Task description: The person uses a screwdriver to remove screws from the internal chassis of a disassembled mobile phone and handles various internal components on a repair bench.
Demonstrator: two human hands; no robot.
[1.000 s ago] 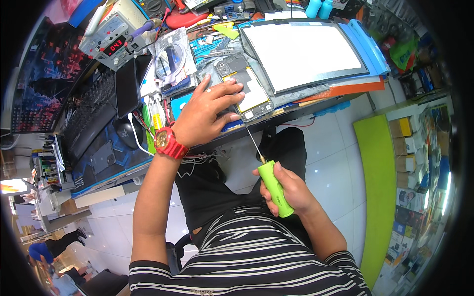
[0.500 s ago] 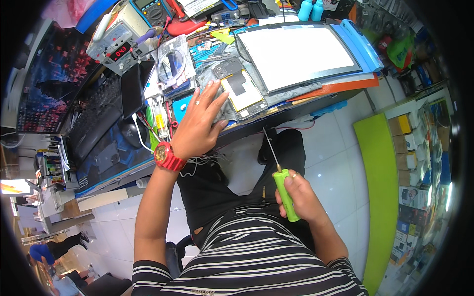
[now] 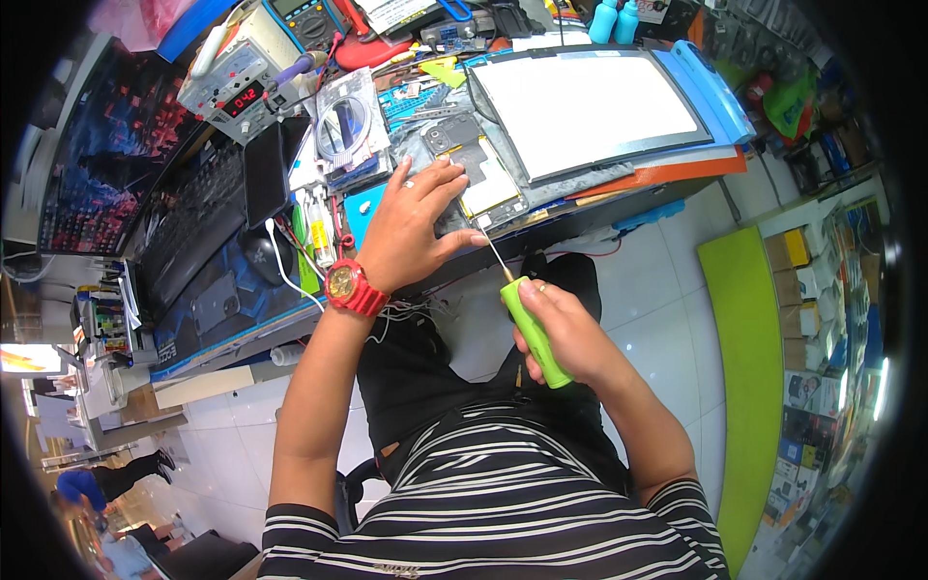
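An opened smartphone (image 3: 495,186) with its inside exposed lies on the grey mat near the bench's front edge. My left hand (image 3: 416,217), with a red watch (image 3: 354,287) on its wrist, rests at the phone's left side. Its fingers are stretched out and partly cover the phone, and the thumb points toward the phone's lower edge. In my right hand (image 3: 564,333) is a screwdriver (image 3: 537,333) with a thick green handle and a long thin shaft. The screwdriver's tip is at the phone's lower edge, close to my left thumb; whether it touches cannot be told.
Right of the phone lies a large white panel (image 3: 590,111) with a dark frame. A power supply (image 3: 237,95) and a multimeter (image 3: 304,19) stand at the back left. Nearer are a dark phone (image 3: 266,179), a keyboard (image 3: 188,208) and a mouse (image 3: 259,259). Loose cables hang below the bench.
My right hand has raised the screwdriver up and to the left, bringing its tip from below the bench edge to the phone's lower edge. My left hand has shifted right, its thumb stretched further out.
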